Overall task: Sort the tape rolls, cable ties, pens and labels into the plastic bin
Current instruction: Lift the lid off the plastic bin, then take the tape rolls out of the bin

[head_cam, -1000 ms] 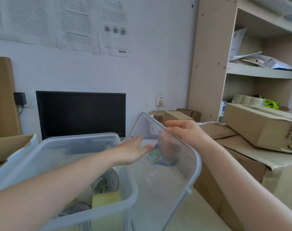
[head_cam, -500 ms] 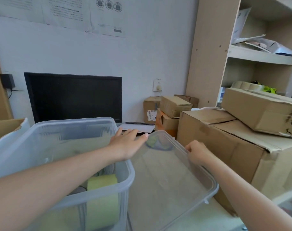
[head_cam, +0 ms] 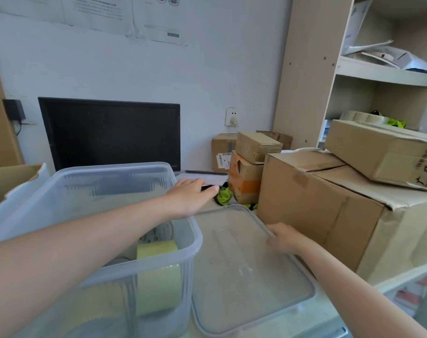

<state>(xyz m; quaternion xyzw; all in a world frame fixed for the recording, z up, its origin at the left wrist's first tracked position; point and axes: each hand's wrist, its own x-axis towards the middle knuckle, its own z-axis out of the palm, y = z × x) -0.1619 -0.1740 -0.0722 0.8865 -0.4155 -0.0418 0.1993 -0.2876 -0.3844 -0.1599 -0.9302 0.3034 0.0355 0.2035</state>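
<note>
The translucent plastic bin (head_cam: 61, 191) stands open at the near left of the desk (head_cam: 334, 313). A pale yellow tape roll (head_cam: 158, 276) stands on edge against its right wall, and a clear tape roll (head_cam: 160, 234) sits just behind it. The bin's lid (head_cam: 244, 264) lies flat on the desk just beside the bin's right wall, reaching toward the near edge. The right hand (head_cam: 284, 237) grasps the lid's right rim with curled fingers, close to the large cardboard box (head_cam: 317, 203) along the right edge. The left hand (head_cam: 190, 198) reaches palm down across the bin's far right corner, fingers straight and holding nothing; whether its fingertips touch the papers (head_cam: 207, 178) beyond cannot be told. A lime-green bundle (head_cam: 224, 196) lies between the lid's far edge and a stack of small boxes (head_cam: 251, 167). A dark monitor (head_cam: 110, 135) stands at the far edge against the wall.
</note>
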